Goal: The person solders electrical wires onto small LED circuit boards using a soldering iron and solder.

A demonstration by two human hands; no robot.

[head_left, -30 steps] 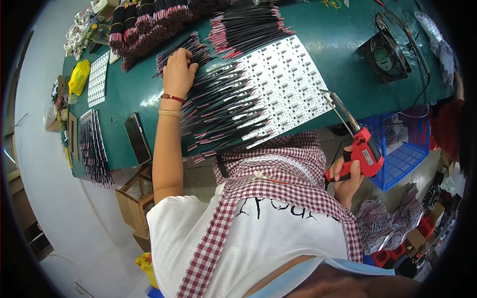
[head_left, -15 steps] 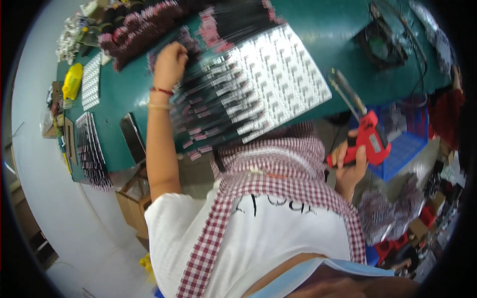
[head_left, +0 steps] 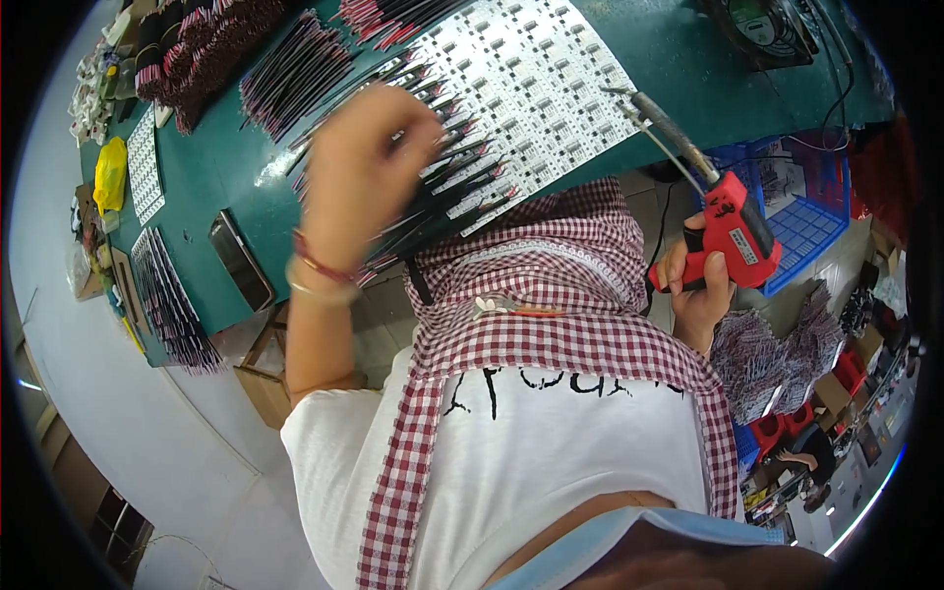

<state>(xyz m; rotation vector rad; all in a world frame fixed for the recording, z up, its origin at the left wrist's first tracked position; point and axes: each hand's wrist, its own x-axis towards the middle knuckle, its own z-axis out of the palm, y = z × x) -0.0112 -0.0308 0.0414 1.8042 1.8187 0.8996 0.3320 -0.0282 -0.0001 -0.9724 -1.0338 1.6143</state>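
My left hand is slightly blurred, above the left edge of a white circuit board panel. Its fingers are curled closed, and what they may hold is hidden. Beneath and beside it, rows of black wires with reddish ends stick out from the panel's left side. My right hand grips the handle of a red soldering gun. The gun's metal tube and thin wire guide point up and left, their tips in front of the panel's right edge.
Loose black wires and bundled wires lie at the far left. Left on the green table are a phone, a wired panel and a yellow bag. A fan stands far right; a blue crate sits below.
My left hand has come right and nearer, from the loose wire pile to the panel's wired edge. My right hand still holds the soldering gun. The whole view has shifted slightly.
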